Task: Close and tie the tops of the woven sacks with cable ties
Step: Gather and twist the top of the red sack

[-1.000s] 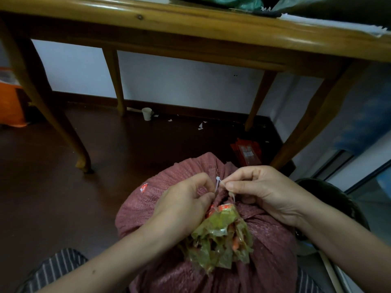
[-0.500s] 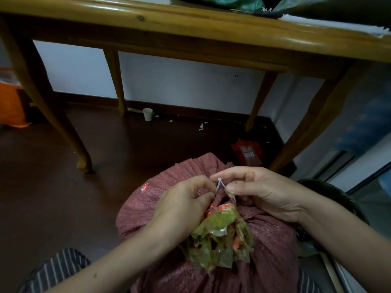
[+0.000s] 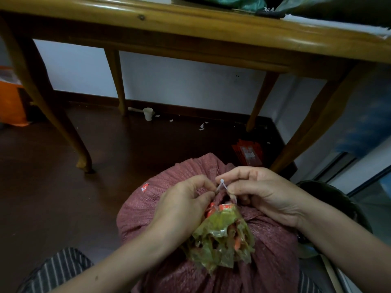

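A dim room fills the upper half of the frame: dark wooden floor [image 3: 53, 187], white wall, and a wooden table [image 3: 190, 24] spanning the top. A paper cup [image 3: 148, 113] stands by the wall under it, and some red packets [image 3: 247, 153] lie on the floor right of centre.

In the lower middle I have the woven sack [image 3: 139, 210], reddish and full. Its top is gathered into a neck, and a crumpled green plastic liner [image 3: 220, 233] spills from it toward the bottom edge. My left hand [image 3: 182, 206] and right hand [image 3: 260, 193] meet just above that neck. Both have their fingers curled in, each pinching one leg of the thin white cable tie [image 3: 222, 185], which rises in a small peak between my thumbs. Whether the tail is through the head I cannot tell; it is too small to read.

I judge the risks lie in the grip and the placement. The tie is thin, so if either pinch slips, the loop could spring open and the gathered neck could loosen. If the loop catches only the liner and misses the woven cloth, the sack would stay open underneath. If it sits too high on the bunch, it could slide off once tightened. In this light I could also feed the tail in the wrong way round, and it would not lock.
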